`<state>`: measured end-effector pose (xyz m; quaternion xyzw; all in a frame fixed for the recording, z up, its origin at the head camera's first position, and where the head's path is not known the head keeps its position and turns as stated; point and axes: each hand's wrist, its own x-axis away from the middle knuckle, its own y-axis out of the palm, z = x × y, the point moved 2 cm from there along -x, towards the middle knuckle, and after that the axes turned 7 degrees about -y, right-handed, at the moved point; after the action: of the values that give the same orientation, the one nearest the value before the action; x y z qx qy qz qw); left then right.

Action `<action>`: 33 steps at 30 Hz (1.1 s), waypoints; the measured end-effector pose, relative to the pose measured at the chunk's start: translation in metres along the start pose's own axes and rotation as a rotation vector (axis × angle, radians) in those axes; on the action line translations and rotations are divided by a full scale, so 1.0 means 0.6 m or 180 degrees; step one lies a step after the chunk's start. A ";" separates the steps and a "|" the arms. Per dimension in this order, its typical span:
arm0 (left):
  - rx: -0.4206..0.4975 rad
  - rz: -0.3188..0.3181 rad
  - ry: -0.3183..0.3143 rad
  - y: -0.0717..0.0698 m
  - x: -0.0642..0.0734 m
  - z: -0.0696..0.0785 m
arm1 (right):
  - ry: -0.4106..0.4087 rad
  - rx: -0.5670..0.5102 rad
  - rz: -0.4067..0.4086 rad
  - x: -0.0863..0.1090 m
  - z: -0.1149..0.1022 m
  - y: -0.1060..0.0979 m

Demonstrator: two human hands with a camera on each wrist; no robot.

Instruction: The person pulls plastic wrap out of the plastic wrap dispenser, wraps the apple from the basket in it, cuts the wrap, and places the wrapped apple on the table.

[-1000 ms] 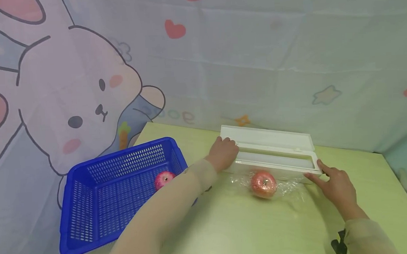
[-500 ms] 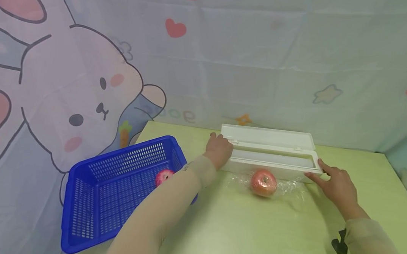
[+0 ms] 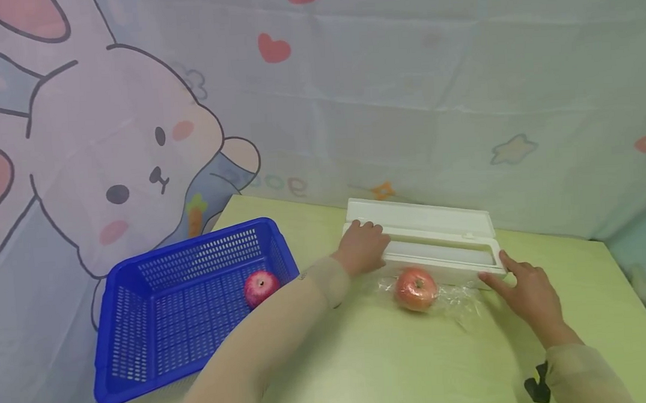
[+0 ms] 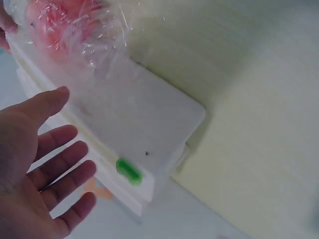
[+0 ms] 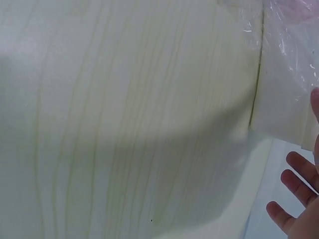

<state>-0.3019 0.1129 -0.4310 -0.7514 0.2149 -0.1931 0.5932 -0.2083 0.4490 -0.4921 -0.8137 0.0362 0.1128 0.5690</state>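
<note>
left hand (image 3: 362, 248) is just loose, fingers spread, nothing in it, over its end of the white box (image 3: 450, 267). right hand (image 3: 533, 297) pinches the other end's corner. apple in clear film (image 3: 416, 289) sits between the hands, blue basket (image 3: 201, 261) left of both.

glossy crinkled film (image 3: 458, 301), smooth plastic box (image 3: 446, 270)
</note>
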 end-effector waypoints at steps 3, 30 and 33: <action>-0.0108 0.0205 0.0166 0.003 -0.006 0.021 | -0.0067 -0.0090 0.0081 0.007 -0.005 0.004; -0.0070 0.0319 0.0433 0.029 -0.019 0.054 | -0.2027 0.0429 0.0821 -0.051 -0.151 0.021; -0.0052 0.0249 0.0378 0.024 -0.015 0.051 | -0.2077 0.0461 0.0833 -0.056 -0.153 0.023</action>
<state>-0.2941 0.1396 -0.4521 -0.7345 0.2804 -0.2123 0.5804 -0.2304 0.3563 -0.4673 -0.6809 -0.0356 0.4358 0.5876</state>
